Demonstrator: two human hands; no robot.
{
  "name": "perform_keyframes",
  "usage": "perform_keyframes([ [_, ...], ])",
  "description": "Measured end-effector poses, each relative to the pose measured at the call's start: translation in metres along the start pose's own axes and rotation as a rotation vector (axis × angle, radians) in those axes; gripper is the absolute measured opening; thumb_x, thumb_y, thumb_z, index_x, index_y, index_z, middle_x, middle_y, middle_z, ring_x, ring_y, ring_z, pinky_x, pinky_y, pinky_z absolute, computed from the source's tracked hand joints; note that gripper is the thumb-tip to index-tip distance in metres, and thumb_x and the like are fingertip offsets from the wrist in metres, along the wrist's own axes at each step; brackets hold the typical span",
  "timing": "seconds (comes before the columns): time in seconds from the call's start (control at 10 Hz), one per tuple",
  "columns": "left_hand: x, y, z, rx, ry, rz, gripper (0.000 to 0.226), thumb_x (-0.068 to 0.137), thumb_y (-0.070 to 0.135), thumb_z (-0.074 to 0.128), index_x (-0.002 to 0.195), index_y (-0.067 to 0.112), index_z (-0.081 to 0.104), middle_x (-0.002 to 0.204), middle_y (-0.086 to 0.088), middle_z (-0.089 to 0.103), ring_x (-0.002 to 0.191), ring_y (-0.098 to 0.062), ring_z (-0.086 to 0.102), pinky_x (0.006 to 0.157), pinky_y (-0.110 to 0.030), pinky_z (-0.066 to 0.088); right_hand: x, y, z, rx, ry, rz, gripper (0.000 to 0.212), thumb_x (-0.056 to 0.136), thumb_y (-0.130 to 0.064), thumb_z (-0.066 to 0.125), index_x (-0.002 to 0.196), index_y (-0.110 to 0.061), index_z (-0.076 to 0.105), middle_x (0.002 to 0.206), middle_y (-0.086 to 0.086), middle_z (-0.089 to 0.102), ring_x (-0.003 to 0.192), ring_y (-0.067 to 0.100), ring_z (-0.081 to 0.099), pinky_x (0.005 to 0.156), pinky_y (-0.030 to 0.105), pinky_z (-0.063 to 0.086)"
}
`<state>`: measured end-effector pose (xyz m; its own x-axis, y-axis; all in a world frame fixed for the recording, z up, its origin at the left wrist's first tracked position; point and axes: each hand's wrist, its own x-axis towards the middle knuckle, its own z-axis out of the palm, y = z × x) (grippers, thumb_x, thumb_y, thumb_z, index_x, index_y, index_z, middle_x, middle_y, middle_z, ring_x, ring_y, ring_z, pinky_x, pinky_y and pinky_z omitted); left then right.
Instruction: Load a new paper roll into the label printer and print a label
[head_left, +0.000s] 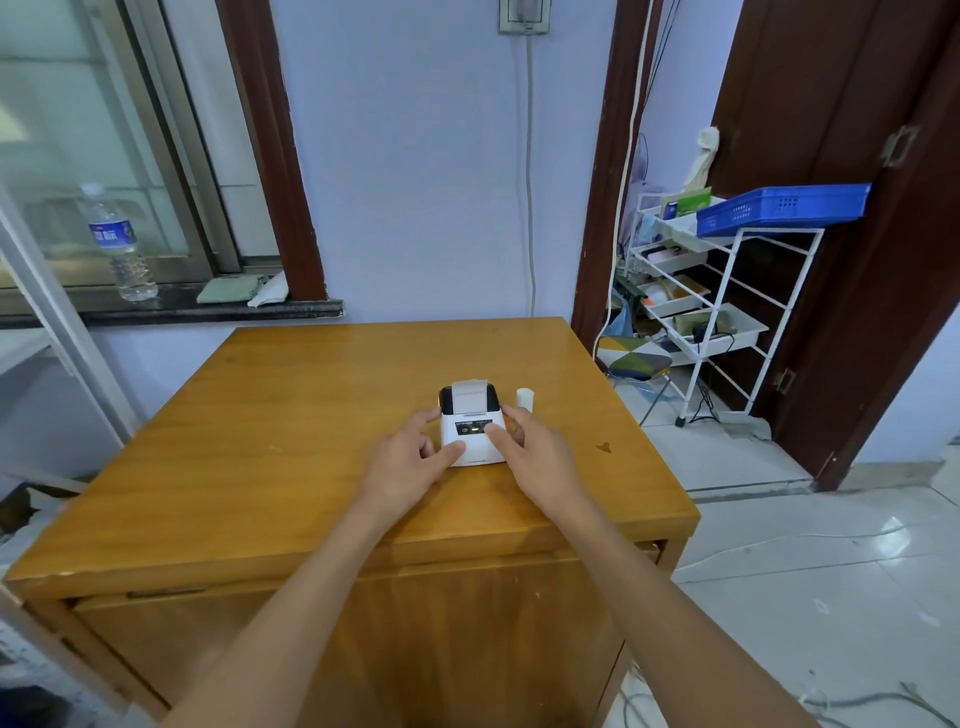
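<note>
A small white label printer (470, 423) with a black top section sits near the middle of the wooden table (291, 431). A strip of white paper (470, 389) sticks up from its slot at the back. My left hand (415, 457) grips the printer's left side, thumb on its front. My right hand (524, 447) holds the right side, thumb resting on the button panel with a lit green indicator. A small white paper roll core (524, 399) stands upright just right of the printer, behind my right fingers.
A water bottle (117, 244) stands on the window sill at the back left. A white wire rack (722, 312) with a blue tray (784, 208) stands to the right of the table, beside a dark wooden door. A cable hangs down the wall behind the table.
</note>
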<state>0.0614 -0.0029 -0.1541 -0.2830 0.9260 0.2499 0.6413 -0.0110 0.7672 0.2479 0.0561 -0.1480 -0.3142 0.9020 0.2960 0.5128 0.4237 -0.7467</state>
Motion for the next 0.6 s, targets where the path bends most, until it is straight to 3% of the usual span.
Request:
perform_keyframes([
  [0.2,-0.019,0.001,-0.001,0.123,0.080,0.004,0.047,0.092,0.029,0.072,0.137,0.024,0.064,0.073,0.007,0.068,0.073,-0.017,0.066,0.070,-0.034,0.052,-0.010,0.000,-0.004,0.035,-0.033,-0.005,0.052,0.101,-0.037,0.064,0.151,-0.028,0.053,0.070,-0.009,0.061,0.068,0.010,0.059,0.075,0.040,0.056],
  [0.3,-0.031,0.006,-0.005,0.194,0.137,0.001,0.025,0.092,0.033,0.070,0.117,0.031,0.074,0.082,0.012,0.068,0.087,-0.017,0.069,0.075,-0.034,0.055,-0.013,0.005,-0.013,0.049,-0.046,0.026,0.050,0.099,-0.029,0.069,0.148,-0.026,0.057,0.080,-0.010,0.070,0.079,0.008,0.066,0.088,0.038,0.059],
  [0.4,-0.051,0.004,-0.009,0.461,0.144,0.118,0.023,0.094,0.041,0.061,0.113,0.036,0.073,0.108,0.009,0.065,0.109,-0.015,0.060,0.077,-0.031,0.050,-0.020,0.003,-0.033,0.061,-0.143,0.062,0.044,0.099,-0.021,0.066,0.143,-0.023,0.063,0.094,-0.002,0.078,0.094,0.014,0.071,0.099,0.040,0.056],
  [0.5,-0.071,-0.003,-0.012,0.648,0.064,0.223,0.039,0.101,0.045,0.045,0.134,0.035,0.064,0.135,0.007,0.061,0.125,-0.018,0.054,0.100,-0.036,0.043,-0.037,-0.001,-0.050,-0.264,-0.146,-0.062,0.039,0.102,-0.026,0.055,0.139,-0.031,0.065,0.109,-0.005,0.077,0.097,0.015,0.071,0.091,0.038,0.059],
  [0.6,-0.090,-0.003,-0.017,0.723,-0.075,0.179,0.051,0.106,0.048,0.030,0.153,0.035,0.045,0.160,0.004,0.045,0.146,-0.021,0.040,0.116,-0.040,0.032,-0.063,0.001,-0.057,-0.549,-0.229,-0.202,0.040,0.105,-0.033,0.050,0.144,-0.034,0.058,0.132,-0.007,0.070,0.117,0.017,0.066,0.099,0.040,0.055],
])
